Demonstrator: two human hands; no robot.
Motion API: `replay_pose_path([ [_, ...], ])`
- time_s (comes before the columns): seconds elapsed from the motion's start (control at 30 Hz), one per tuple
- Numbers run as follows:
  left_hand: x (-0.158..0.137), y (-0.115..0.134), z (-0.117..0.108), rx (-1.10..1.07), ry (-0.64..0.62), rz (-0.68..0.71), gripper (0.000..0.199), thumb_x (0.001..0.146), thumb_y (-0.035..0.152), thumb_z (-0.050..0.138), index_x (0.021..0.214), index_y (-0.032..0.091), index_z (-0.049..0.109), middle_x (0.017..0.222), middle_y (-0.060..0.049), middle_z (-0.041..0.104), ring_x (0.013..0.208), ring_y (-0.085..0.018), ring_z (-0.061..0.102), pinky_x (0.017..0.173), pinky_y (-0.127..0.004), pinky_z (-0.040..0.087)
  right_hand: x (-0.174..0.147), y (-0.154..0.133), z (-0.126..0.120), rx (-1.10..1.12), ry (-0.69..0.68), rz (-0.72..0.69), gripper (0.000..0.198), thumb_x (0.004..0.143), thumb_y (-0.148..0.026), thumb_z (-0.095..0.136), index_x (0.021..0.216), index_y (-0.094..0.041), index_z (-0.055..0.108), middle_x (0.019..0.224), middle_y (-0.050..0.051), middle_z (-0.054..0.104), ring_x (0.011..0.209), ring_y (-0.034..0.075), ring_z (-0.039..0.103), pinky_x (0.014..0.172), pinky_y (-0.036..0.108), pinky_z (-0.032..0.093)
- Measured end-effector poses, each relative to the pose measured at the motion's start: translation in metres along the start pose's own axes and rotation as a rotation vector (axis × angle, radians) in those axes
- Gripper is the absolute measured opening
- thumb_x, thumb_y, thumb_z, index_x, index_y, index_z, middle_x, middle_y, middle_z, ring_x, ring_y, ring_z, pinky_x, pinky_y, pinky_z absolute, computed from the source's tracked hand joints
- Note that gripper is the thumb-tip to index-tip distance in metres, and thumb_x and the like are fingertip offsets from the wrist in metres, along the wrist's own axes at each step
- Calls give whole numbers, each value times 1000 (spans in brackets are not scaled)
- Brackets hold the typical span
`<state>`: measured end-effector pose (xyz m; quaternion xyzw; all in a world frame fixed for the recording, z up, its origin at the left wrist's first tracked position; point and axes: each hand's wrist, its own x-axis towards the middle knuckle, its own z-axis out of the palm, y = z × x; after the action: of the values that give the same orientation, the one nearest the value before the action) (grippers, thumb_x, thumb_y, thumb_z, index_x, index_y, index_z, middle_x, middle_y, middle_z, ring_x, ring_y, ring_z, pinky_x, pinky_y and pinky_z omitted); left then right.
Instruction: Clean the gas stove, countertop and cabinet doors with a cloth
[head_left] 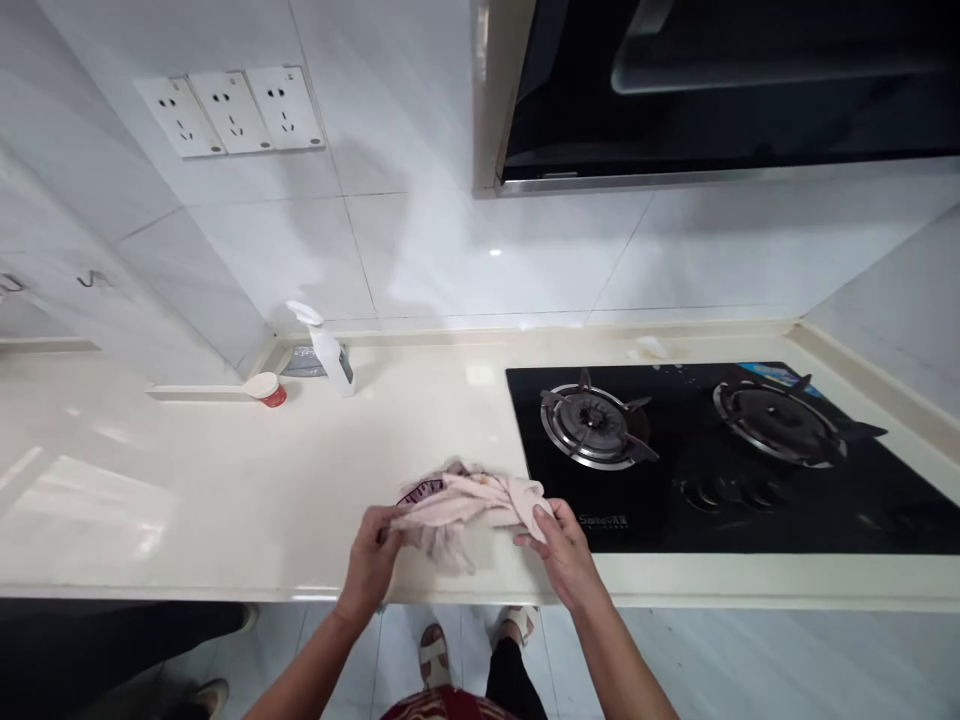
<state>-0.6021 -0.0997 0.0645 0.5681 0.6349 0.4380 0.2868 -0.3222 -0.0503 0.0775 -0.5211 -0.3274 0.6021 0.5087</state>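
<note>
Between my two hands a pale pink cloth (480, 500) with a purple patterned patch is stretched and bunched, just over the counter's front part. My left hand (373, 555) pinches its left end, fingers closed. At the right end my right hand (559, 548) grips the cloth between thumb and fingers. The lower middle of the cloth hangs loose and is blurred by motion. Close to my right hand is the front left corner of the black gas stove (660, 510).
A white spray bottle (328, 352) stands by the wall, beside a small grey packet (304, 362). Left of it is a red and white cup (268, 388). The range hood (720, 110) overhangs the stove. Another person's dark-clothed leg (112, 640) is at lower left.
</note>
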Motion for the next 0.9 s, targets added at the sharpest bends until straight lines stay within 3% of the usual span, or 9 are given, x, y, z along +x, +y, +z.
replay_pose_path([
  [0.17,30,20,-1,6,40,123,30,89,21,48,112,26,67,113,-6,58,113,-19,58,99,-38,51,-2,-14,-26,62,7,11,46,71,-61,79,80,-22,58,78,0,64,68,15,59,53,24,45],
  [0.27,17,-6,1,85,21,-63,43,83,21,50,124,24,62,112,-7,58,105,-19,63,91,-37,56,-14,12,-57,-142,108,192,47,72,-64,73,72,-21,55,66,-2,60,59,14,57,51,25,44],
  [0.33,0,-28,1,205,100,-143,41,82,28,56,122,20,63,110,-9,58,99,-22,64,85,-40,58,-27,31,-75,-264,177,318,49,73,-68,68,88,-22,60,73,-1,64,59,17,62,49,27,45],
  [0.43,-29,-45,9,400,201,20,34,85,34,61,115,20,65,114,-12,57,109,-28,60,94,-48,53,-44,46,-84,-352,206,301,72,74,-73,63,127,-25,50,88,0,69,61,20,66,53,31,50],
  [0.53,-48,-40,32,479,26,264,37,86,30,63,123,24,62,123,-12,58,117,-28,56,97,-45,50,-46,47,-77,-513,194,149,93,68,-69,70,145,-28,38,102,3,70,75,23,70,65,35,54],
  [0.63,-44,-26,58,590,-111,279,57,83,28,68,137,24,54,134,-12,56,123,-31,52,95,-44,47,-33,43,-70,-685,219,79,76,66,-66,72,128,-24,57,102,7,71,91,28,70,77,38,55],
  [0.73,-26,-13,69,644,-119,185,63,83,28,69,143,25,51,123,-11,61,114,-31,53,94,-46,43,-21,41,-71,-535,229,155,55,71,-69,67,100,-21,67,89,7,73,88,28,69,70,36,55],
  [0.83,-10,-2,67,506,-192,180,45,83,28,69,128,31,66,106,-8,64,104,-29,54,94,-46,39,-15,37,-76,-236,268,250,58,70,-68,71,101,-20,70,95,6,74,92,25,69,67,32,58],
  [0.9,-2,2,61,401,-204,174,25,85,26,65,107,31,75,98,-7,64,101,-27,55,93,-45,40,-12,33,-79,-118,302,187,57,70,-66,74,105,-20,70,107,5,74,105,24,67,75,31,60],
])
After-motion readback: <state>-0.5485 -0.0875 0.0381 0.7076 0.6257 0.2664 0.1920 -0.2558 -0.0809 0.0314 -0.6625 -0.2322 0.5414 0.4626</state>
